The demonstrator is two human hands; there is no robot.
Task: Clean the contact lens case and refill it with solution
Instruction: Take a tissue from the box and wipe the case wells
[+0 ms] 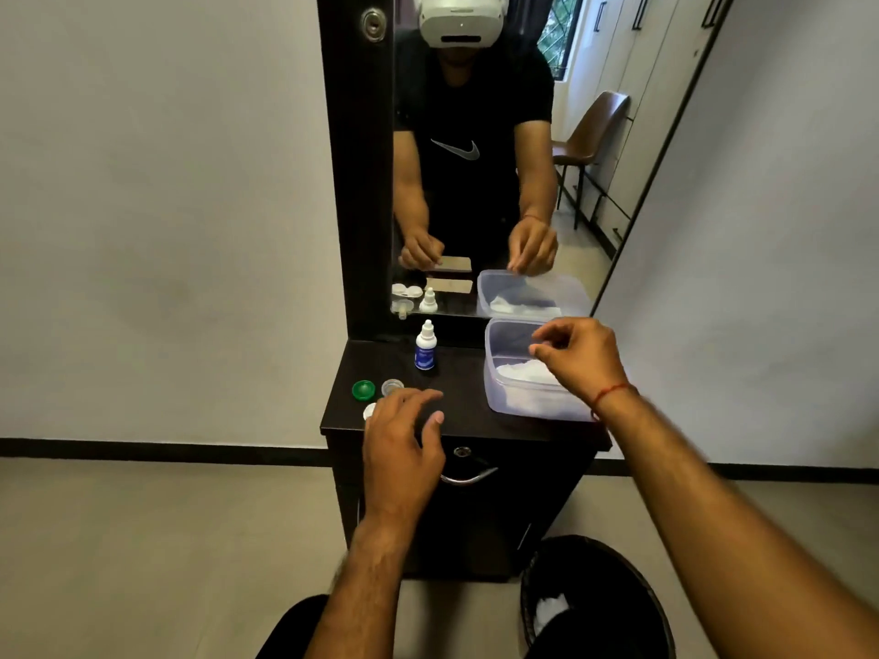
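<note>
Left hand (404,435) over the left front of the desk (468,401), fingers loosely spread, gripping nothing. Lens case (369,412) lies mostly hidden beneath it. Green cap (362,390) and clear cap (392,387) sit just behind. Solution bottle (425,347) stands upright at the back. Right hand (578,354) above tissue tub (492,378), fingers loosely curled, empty.
</note>
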